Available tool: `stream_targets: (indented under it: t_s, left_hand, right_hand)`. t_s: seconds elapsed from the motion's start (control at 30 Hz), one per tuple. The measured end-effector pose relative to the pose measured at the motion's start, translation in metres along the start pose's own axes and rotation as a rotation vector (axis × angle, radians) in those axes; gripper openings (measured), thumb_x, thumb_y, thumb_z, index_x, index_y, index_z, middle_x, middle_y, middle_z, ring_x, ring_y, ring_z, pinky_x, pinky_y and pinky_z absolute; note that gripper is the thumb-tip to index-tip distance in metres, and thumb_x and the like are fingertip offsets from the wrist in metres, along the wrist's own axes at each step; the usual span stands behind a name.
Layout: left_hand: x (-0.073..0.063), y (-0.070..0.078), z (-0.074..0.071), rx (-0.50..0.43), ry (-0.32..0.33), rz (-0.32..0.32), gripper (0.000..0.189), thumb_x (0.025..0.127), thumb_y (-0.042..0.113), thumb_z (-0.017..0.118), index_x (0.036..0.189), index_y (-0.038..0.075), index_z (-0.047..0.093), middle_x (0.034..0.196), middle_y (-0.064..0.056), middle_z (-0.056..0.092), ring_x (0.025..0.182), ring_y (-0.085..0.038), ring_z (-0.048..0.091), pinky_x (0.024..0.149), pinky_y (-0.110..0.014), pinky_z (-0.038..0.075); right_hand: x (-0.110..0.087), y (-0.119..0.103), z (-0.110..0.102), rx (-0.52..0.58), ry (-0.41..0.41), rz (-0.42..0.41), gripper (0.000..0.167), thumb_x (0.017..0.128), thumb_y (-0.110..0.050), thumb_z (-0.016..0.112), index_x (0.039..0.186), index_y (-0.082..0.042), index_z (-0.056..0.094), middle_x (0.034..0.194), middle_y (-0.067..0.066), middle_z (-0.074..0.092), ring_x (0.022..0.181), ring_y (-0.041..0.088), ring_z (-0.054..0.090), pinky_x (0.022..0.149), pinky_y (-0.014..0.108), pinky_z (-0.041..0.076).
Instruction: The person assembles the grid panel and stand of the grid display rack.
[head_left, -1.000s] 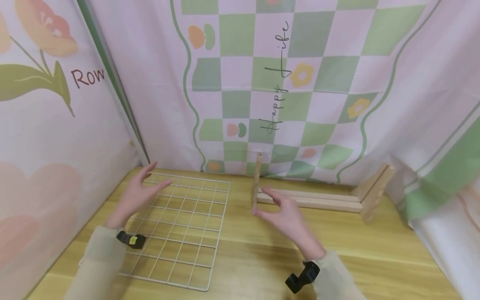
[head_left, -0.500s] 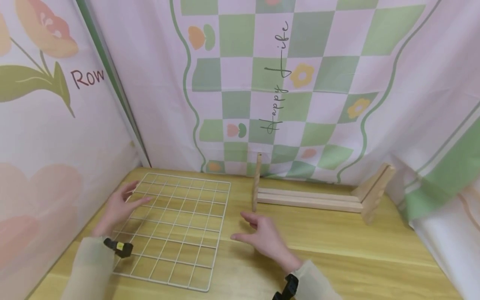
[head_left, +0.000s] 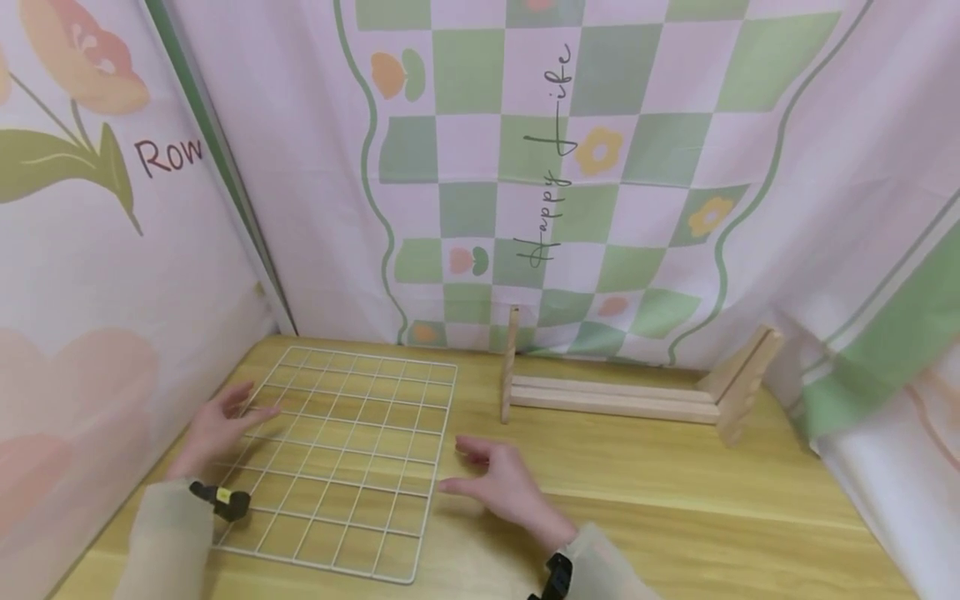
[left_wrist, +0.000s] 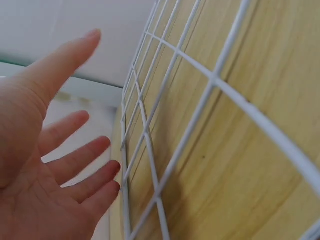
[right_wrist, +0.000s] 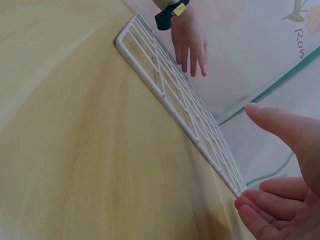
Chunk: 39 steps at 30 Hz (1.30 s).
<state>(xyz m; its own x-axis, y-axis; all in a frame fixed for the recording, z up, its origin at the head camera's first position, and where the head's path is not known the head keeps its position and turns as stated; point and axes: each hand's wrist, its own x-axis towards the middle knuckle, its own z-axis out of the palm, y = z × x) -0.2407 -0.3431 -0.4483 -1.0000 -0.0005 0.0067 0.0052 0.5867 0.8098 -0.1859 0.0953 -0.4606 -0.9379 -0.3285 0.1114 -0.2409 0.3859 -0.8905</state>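
A white wire grid panel (head_left: pixel 349 450) lies flat on the wooden table. My left hand (head_left: pixel 217 429) is at its left edge, thumb over the wires and fingers on the outer side. In the left wrist view the fingers (left_wrist: pixel 90 185) are spread, with the little fingertip right by the edge wire. Along the panel's right edge is my right hand (head_left: pixel 506 483), thumb and fingers apart, thumb tip close to the border wire. The right wrist view shows those fingers (right_wrist: pixel 272 205) near the panel's far end. Neither hand grips anything.
At the back right stands a wooden frame with two upright ends and a crossbar (head_left: pixel 615 398). A checkered curtain (head_left: pixel 555 208) hangs behind the table (head_left: pixel 675 500). A printed fabric wall (head_left: pixel 97 333) borders the left side.
Both hands have come down and nearer, the left one out to the panel's left edge. The right hand has gone from the wooden frame leftward to the panel's right edge.
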Motion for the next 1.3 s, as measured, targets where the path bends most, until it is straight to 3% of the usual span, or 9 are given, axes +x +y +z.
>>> stream_targets:
  t_s: [0.17, 0.4, 0.63, 0.7, 0.9, 0.97, 1.1, 1.3]
  left_hand:
    - [-0.003, -0.007, -0.001, 0.006, -0.012, -0.018, 0.096, 0.094, 0.041, 0.075, 0.154, -0.011, 0.021, 0.156, -0.037, 0.025, 0.137, -0.059, 0.03, 0.111, -0.07, 0.028]
    - [-0.005, -0.009, 0.0, 0.036, -0.018, -0.028, 0.091, 0.095, 0.039, 0.074, 0.153, -0.013, 0.026, 0.151, -0.039, 0.032, 0.134, -0.058, 0.035, 0.108, -0.071, 0.031]
    - [-0.004, -0.009, 0.003, -0.109, -0.04, -0.071, 0.091, 0.095, 0.033, 0.076, 0.153, -0.014, 0.023, 0.151, -0.038, 0.033, 0.135, -0.053, 0.037, 0.111, -0.068, 0.031]
    - [-0.004, -0.01, 0.003, -0.129, -0.047, -0.088, 0.087, 0.096, 0.03, 0.074, 0.151, -0.016, 0.024, 0.15, -0.039, 0.033, 0.134, -0.054, 0.037, 0.111, -0.067, 0.031]
    - [0.001, -0.007, -0.005, -0.067, -0.097, -0.11, 0.069, 0.102, 0.024, 0.065, 0.144, -0.021, 0.034, 0.147, -0.039, 0.037, 0.136, -0.056, 0.035, 0.114, -0.065, 0.027]
    - [0.003, -0.005, -0.007, -0.095, -0.127, -0.128, 0.064, 0.105, 0.021, 0.059, 0.144, -0.021, 0.032, 0.149, -0.039, 0.034, 0.138, -0.056, 0.031, 0.115, -0.065, 0.025]
    - [0.005, -0.002, -0.011, -0.122, -0.166, -0.169, 0.059, 0.109, 0.023, 0.05, 0.148, -0.016, 0.031, 0.154, -0.037, 0.027, 0.141, -0.056, 0.025, 0.116, -0.067, 0.021]
    - [0.009, 0.001, -0.012, -0.107, -0.123, -0.179, 0.053, 0.109, 0.024, 0.051, 0.148, -0.009, 0.037, 0.156, -0.032, 0.028, 0.142, -0.055, 0.023, 0.116, -0.068, 0.016]
  right_hand:
    - [0.002, 0.0, 0.007, 0.064, -0.033, 0.033, 0.076, 0.08, -0.027, 0.09, 0.138, 0.009, 0.056, 0.13, 0.022, 0.064, 0.113, 0.034, 0.064, 0.098, 0.044, 0.055]
    - [0.0, 0.001, 0.006, 0.112, -0.059, 0.077, 0.076, 0.081, -0.028, 0.089, 0.14, 0.008, 0.054, 0.132, 0.022, 0.063, 0.114, 0.034, 0.064, 0.099, 0.046, 0.054]
    - [-0.001, 0.003, -0.006, 0.168, -0.059, 0.142, 0.069, 0.085, -0.024, 0.085, 0.137, 0.011, 0.055, 0.129, 0.023, 0.065, 0.113, 0.034, 0.066, 0.098, 0.045, 0.055]
    - [-0.001, 0.005, -0.01, 0.176, -0.068, 0.16, 0.068, 0.086, -0.023, 0.084, 0.136, 0.011, 0.056, 0.127, 0.022, 0.066, 0.114, 0.034, 0.066, 0.101, 0.046, 0.053]
    - [-0.001, 0.006, -0.02, 0.208, -0.077, 0.201, 0.061, 0.089, -0.022, 0.081, 0.135, 0.012, 0.057, 0.123, 0.021, 0.068, 0.116, 0.033, 0.065, 0.104, 0.045, 0.05]
    - [-0.001, 0.006, -0.021, 0.211, -0.081, 0.204, 0.061, 0.09, -0.021, 0.08, 0.134, 0.012, 0.056, 0.123, 0.021, 0.068, 0.116, 0.034, 0.065, 0.102, 0.044, 0.051]
    - [-0.001, 0.005, -0.021, 0.211, -0.087, 0.204, 0.061, 0.09, -0.022, 0.08, 0.134, 0.012, 0.057, 0.124, 0.022, 0.068, 0.117, 0.034, 0.065, 0.101, 0.042, 0.053]
    - [0.0, 0.008, -0.024, 0.239, -0.084, 0.199, 0.061, 0.091, -0.021, 0.079, 0.135, 0.013, 0.055, 0.128, 0.024, 0.065, 0.119, 0.035, 0.064, 0.097, 0.039, 0.055]
